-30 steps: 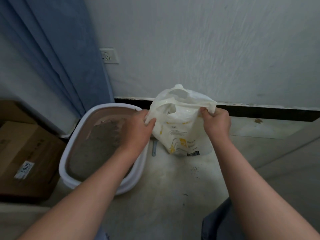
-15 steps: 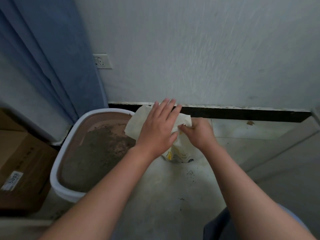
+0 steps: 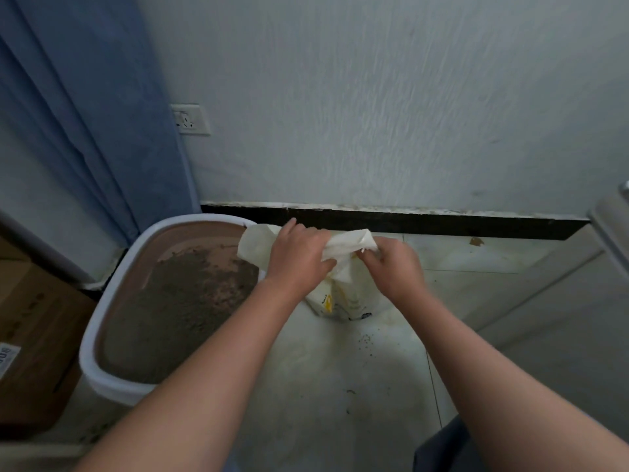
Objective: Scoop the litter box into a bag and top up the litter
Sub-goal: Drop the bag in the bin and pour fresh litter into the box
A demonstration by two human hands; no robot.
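The white bag (image 3: pixel 343 294) carries yellow print too blurred to read; it stands on the floor just right of the litter box (image 3: pixel 115 383). Your left hand (image 3: pixel 299 257) and right hand (image 3: pixel 391 264) both grip its twisted top, directly above it.

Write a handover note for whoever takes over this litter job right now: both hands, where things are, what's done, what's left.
Left hand: grips the gathered top of the white plastic bag.
Right hand: pinches the same bunched top from the other side.
The bag sits on the floor against the baseboard, right of the litter box. The box holds grey litter, banked toward its left and near side, with bare bottom showing at the far end.
Done: the bag's mouth is gathered shut, though no knot shows.
Left: tie it off. No scoop or fresh litter supply is in view, so I cannot confirm the scooping or the top-up. A few grains lie scattered on the floor.
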